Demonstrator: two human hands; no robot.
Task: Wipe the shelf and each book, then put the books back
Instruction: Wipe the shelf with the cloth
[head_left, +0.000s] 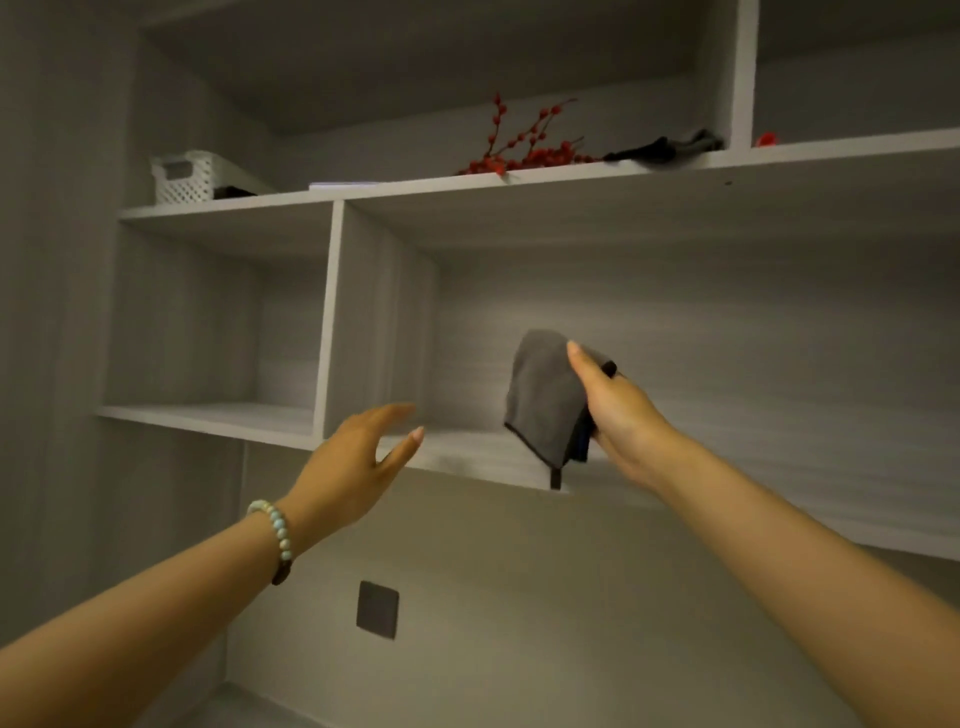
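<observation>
A beaded bracelet (278, 530) circles the wrist of the left hand (358, 462), which hovers spread and relaxed, holding nothing, just in front of the shelf (467, 454). To its right, the right hand (618, 415) grips a folded grey cloth (545, 395) between thumb and fingers; the cloth hangs just above the shelf board. Below the left hand, 1 dark square plate (377, 609) sits on the wall. Far above both hands, the upper board carries a white basket (182, 176), red berry sprigs (524, 148) and a dark rag (670, 148).
</observation>
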